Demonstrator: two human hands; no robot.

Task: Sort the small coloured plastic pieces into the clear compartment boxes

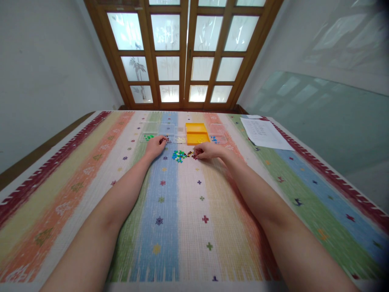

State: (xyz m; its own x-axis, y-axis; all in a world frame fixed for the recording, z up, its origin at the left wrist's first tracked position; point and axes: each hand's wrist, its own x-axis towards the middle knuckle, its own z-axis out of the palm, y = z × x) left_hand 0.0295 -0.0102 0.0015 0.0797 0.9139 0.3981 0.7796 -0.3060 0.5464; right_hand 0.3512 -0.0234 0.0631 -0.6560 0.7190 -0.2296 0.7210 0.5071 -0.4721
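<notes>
My left hand (156, 144) has its fingertips drawn together at a clear plastic box holding dark red pieces (166, 138); whatever is between them is too small to make out. My right hand (204, 151) is pinched low over the cloth, beside a few dark red pieces (190, 154). Anything in that pinch is hidden by the fingers. Between the hands lies a loose pile of tiny blue, green and pale pieces (178, 156). Behind the right hand stands an open yellow box (197, 128) with small yellow pieces in it.
Clear boxes hold green pieces (148, 138), pale pieces (180, 140) and blue pieces (214, 139). Printed paper (267, 134) lies at the back right. A striped tablecloth (191, 227) covers the table. Wooden glazed doors (184, 52) stand beyond its far edge.
</notes>
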